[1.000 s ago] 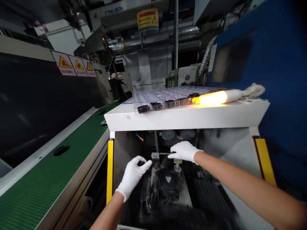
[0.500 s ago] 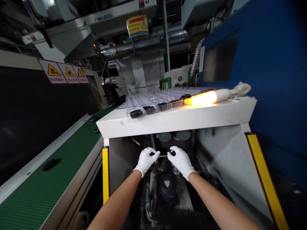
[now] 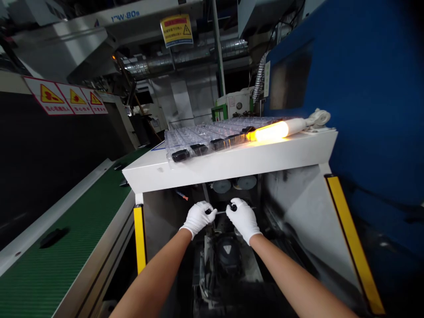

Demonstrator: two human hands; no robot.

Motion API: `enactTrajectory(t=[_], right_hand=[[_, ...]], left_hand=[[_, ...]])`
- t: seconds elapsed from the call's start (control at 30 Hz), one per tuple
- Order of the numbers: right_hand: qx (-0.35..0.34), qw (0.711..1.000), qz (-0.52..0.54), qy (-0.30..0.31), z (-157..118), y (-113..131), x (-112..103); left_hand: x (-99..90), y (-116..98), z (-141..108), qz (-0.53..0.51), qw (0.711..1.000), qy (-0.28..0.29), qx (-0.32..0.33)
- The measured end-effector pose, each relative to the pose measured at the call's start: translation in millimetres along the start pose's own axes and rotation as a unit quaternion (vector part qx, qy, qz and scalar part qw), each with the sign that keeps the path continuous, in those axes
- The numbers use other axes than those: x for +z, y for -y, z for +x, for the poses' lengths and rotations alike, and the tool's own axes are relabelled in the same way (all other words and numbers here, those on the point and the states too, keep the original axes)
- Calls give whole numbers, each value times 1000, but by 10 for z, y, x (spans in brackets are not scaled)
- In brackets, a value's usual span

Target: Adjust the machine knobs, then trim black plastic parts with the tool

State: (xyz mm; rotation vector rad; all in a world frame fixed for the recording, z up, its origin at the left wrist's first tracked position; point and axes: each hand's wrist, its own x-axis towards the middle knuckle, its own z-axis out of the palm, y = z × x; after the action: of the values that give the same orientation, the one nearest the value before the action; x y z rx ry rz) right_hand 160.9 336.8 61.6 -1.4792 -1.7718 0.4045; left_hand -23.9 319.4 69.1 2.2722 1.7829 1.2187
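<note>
Both of my hands wear white gloves and are held a short way apart, in front of and below the edge of the white table point(image 3: 228, 164). My left hand point(image 3: 198, 217) is closed, with a small black part point(image 3: 208, 211) showing between thumb and fingers. My right hand point(image 3: 243, 219) pinches another small black part point(image 3: 233, 207), mostly covered by the glove. The exact kind of either part is too small to make out. On the table lies a clear plastic tray point(image 3: 205, 134), with several black parts point(image 3: 180, 155) along its near row.
A glowing lamp point(image 3: 271, 131) lies at the tray's right. On the left runs a green conveyor belt point(image 3: 82, 225) carrying a dark part point(image 3: 54, 237). Yellow posts point(image 3: 139, 238) flank the table's underside, where a black machine unit point(image 3: 229, 256) sits. A blue machine point(image 3: 364, 110) stands right.
The whole view has shifted, so the table and conveyor appear further left. My hands have come slightly closer together, and each keeps its black part.
</note>
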Motion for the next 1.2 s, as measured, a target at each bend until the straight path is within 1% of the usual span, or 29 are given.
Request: enactTrajectory(t=[0.1,0.23,0.33,0.43,0.5,0.6,0.67,0.73,0.83,0.97,1.1,1.2], right_hand=[[13,1000,-10,-12,-18,30,15],[31,999,-19,-20,-21,44,18],[32,999,-27,-15,-32,59,1],[35,999,-34,-14,-38,72,-22],[43,998,-33,-9,-20,69,-35],[60,998,-23,17,29,52,-36],[75,997,-19,23,46,43,-16],[88,996,-25,10,36,41,18],[94,995,-41,-11,-2,42,68],[96,994,-56,-4,-19,40,79],[96,993,-64,15,-31,57,10],[78,995,-57,35,-53,80,-68]], left_hand=[[13,-12,-3,-17,999,-14,-29],[39,-78,-73,-35,996,-41,-77],[114,-163,-156,-48,983,-100,-148],[233,-238,-219,-74,957,-167,-227],[286,-259,-227,-99,945,-182,-252],[290,-245,-194,-136,942,-169,-257],[272,-227,-168,-157,939,-158,-261],[268,-219,-155,-171,935,-154,-270],[297,-228,-159,-176,927,-166,-286],[337,-253,-167,-178,921,-171,-302],[289,-266,-201,-207,915,-147,-315],[180,-229,-266,-249,915,-108,-298]])
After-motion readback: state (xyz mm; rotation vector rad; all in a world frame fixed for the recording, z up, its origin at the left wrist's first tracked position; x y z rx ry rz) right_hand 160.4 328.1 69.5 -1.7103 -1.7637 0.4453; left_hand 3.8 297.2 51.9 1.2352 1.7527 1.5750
